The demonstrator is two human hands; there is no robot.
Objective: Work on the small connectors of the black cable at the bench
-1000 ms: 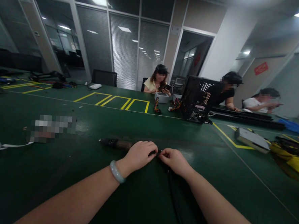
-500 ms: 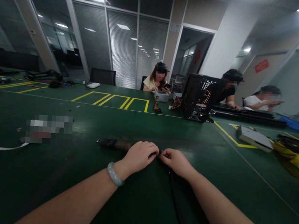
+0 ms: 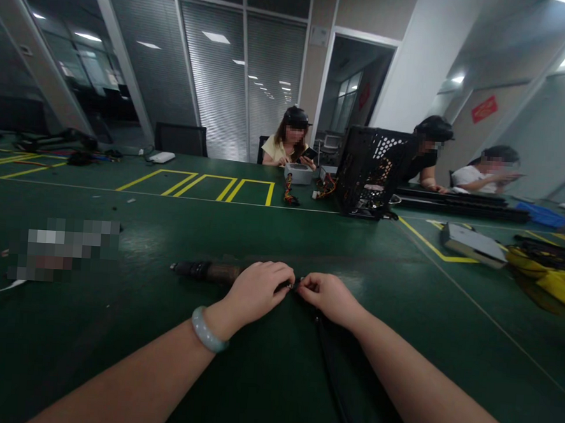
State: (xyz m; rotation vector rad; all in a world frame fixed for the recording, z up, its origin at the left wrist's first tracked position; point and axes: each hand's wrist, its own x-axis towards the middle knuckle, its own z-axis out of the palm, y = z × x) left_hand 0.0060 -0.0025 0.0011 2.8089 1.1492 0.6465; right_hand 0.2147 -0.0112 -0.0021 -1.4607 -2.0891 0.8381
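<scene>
A dark, slim electric screwdriver [image 3: 212, 271] lies across the green table, its narrow tip pointing left. My left hand [image 3: 261, 290], with a pale bangle at the wrist, is wrapped over the tool's rear part. Close to it, my right hand [image 3: 329, 296] pinches a small dark piece that looks like the cable's plug end. The fingers partly hide this piece, and I cannot tell whether it is joined to the tool. A black cable [image 3: 333, 368] runs from under my right hand toward the table's near edge.
A black computer case [image 3: 371, 172] stands across the green table [image 3: 159, 344], beside a grey power supply [image 3: 298, 173] with wires. Several people sit beyond. At right lie a flat metal box [image 3: 472, 245] and a yellow bundle [image 3: 542, 272]; a blurred object [image 3: 64, 246] is at left.
The camera view has shifted slightly, so the surroundings sit further left and a little higher. Both hands stay together at the tool's rear end, with only slight finger movement.
</scene>
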